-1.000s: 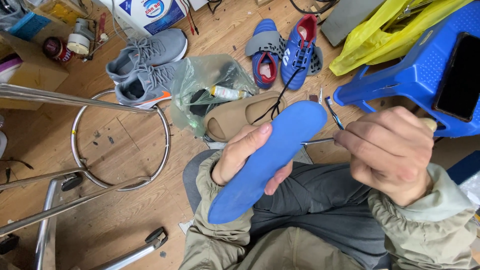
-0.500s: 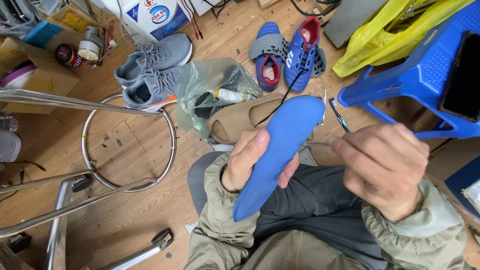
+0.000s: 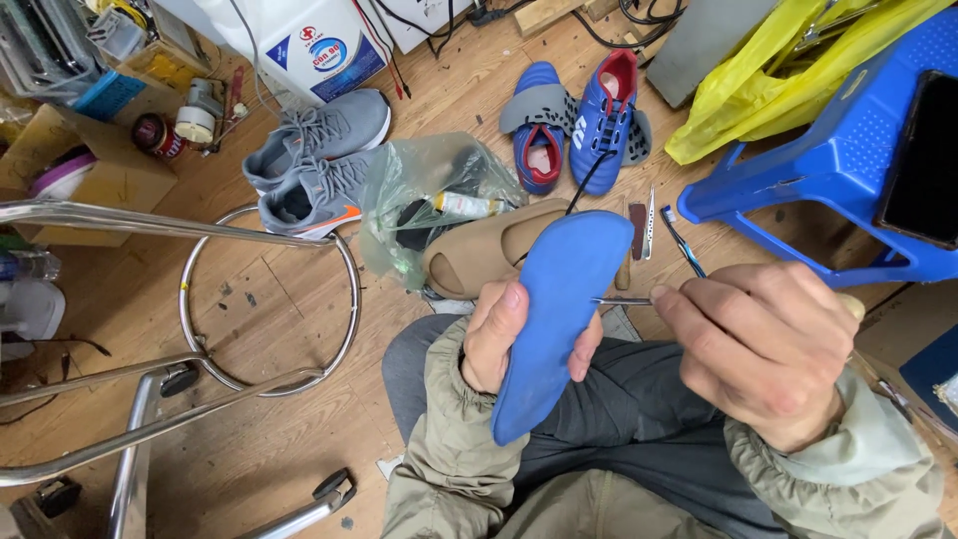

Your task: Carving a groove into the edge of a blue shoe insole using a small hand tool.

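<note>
A seated person's left hand (image 3: 504, 334) grips a blue insole (image 3: 552, 309) at mid-length, thumb across its face and fingers curled behind. The insole's long axis runs from its toe, up and far, down toward the lap. The right hand (image 3: 763, 349), closed around a thin metal tool (image 3: 619, 300), holds it level so the tip touches the insole's right edge; the right hand lies just to the insole's right, the left directly on it. Beyond, on the wooden floor (image 3: 249, 299), lie a tan shoe (image 3: 489, 255), a clear plastic bag (image 3: 424, 190), grey sneakers (image 3: 319, 160) and blue football boots (image 3: 579, 120). A blue plastic stool (image 3: 828, 170) stands at right, a metal frame (image 3: 200, 299) at left.
</note>
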